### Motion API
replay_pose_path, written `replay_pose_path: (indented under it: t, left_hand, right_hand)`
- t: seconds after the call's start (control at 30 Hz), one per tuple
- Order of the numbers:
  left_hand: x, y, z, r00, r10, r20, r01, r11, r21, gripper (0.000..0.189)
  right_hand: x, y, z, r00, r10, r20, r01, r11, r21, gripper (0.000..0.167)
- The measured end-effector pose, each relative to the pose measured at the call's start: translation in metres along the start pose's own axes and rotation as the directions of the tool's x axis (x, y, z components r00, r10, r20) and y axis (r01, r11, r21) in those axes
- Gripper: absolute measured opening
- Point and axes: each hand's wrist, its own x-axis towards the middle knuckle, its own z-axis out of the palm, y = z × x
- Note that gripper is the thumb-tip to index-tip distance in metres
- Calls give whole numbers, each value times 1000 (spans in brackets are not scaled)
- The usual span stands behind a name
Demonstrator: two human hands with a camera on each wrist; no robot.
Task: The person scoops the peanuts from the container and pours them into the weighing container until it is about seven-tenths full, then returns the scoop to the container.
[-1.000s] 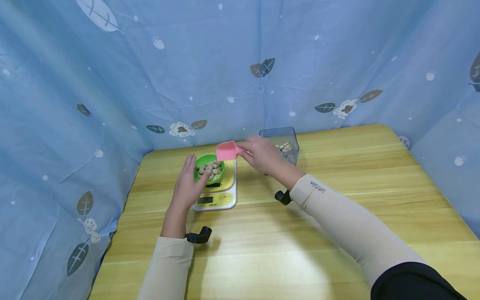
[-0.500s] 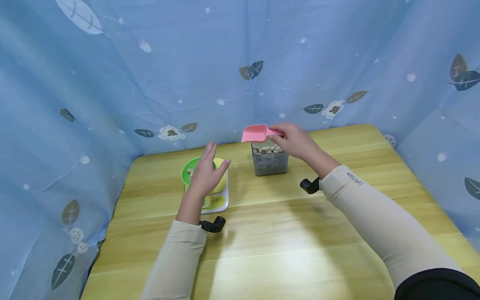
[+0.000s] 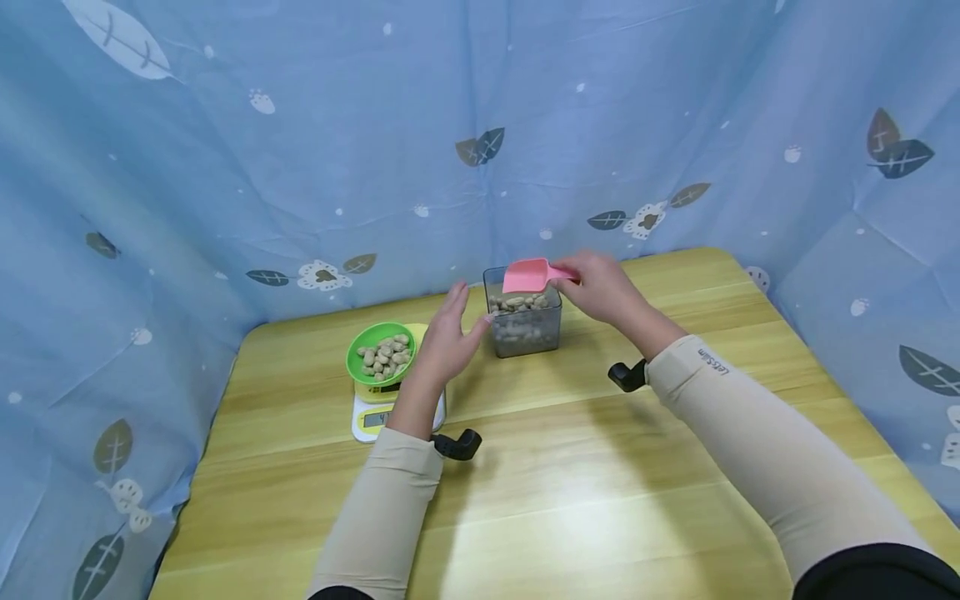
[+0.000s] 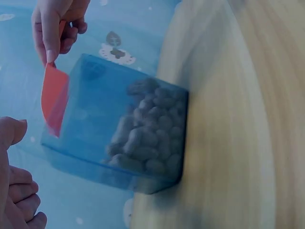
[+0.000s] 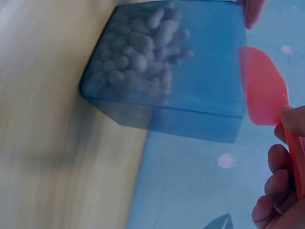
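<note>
My right hand (image 3: 603, 292) grips a pink scoop (image 3: 527, 276) by its handle. The scoop's bowl hangs at the open top of a clear grey plastic box (image 3: 528, 333), and no peanuts show in it. Unshelled peanuts (image 5: 136, 52) fill the lower part of the box. Beside the box's left side is my left hand (image 3: 447, 337), its thumb spread away from the fingers; whether it touches the wall I cannot tell. Left of that hand, a green bowl (image 3: 360, 342) of peanuts sits on a yellow and white kitchen scale (image 3: 367, 427), partly hidden by my forearm.
Everything stands on a wood-grain table (image 3: 570, 500). A blue patterned curtain (image 3: 420, 125) hangs close behind the box and along the sides. A black wrist camera (image 3: 457, 446) sticks out from my left wrist, and another camera (image 3: 627, 377) from my right.
My right hand has carried the scoop rightward from beside the green bowl to the box's top. My left hand has left the bowl's side and moved right to the box.
</note>
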Motion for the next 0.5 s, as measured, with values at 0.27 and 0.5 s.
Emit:
replay_pose_path:
  t: [0.27, 0.5]
  left_hand:
    - [4, -2, 20, 999, 36, -35, -36, 999, -3, 71]
    - [4, -3, 34, 998, 50, -45, -50, 999, -10, 69]
  right_hand:
    - [6, -7, 25, 999, -42, -27, 39, 994, -101, 32]
    - [4, -20, 45, 998, -8, -70, -9, 972, -234, 31]
